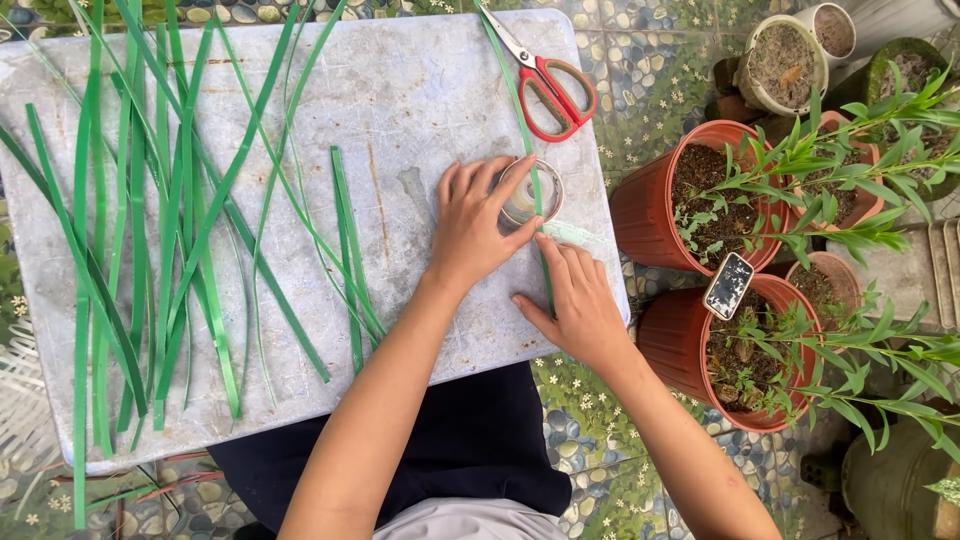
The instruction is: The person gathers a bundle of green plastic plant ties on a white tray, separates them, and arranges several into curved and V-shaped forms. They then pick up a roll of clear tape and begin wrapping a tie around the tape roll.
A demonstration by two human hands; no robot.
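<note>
My left hand (475, 225) grips a clear roll of tape (533, 192) resting on a grey board (400, 90), fingers curled around its rim. My right hand (573, 300) lies flat just below and to the right of it, fingertips pressing a pulled-out length of tape (572, 234) against a long green leaf strip (520, 110) that runs from the board's top edge down under both hands.
Several green leaf strips (160, 220) lie spread over the board's left half. Red-handled scissors (548, 80) lie at the top right. Terracotta pots with plants (700, 200) stand close on the right; a phone (729, 285) rests on one pot.
</note>
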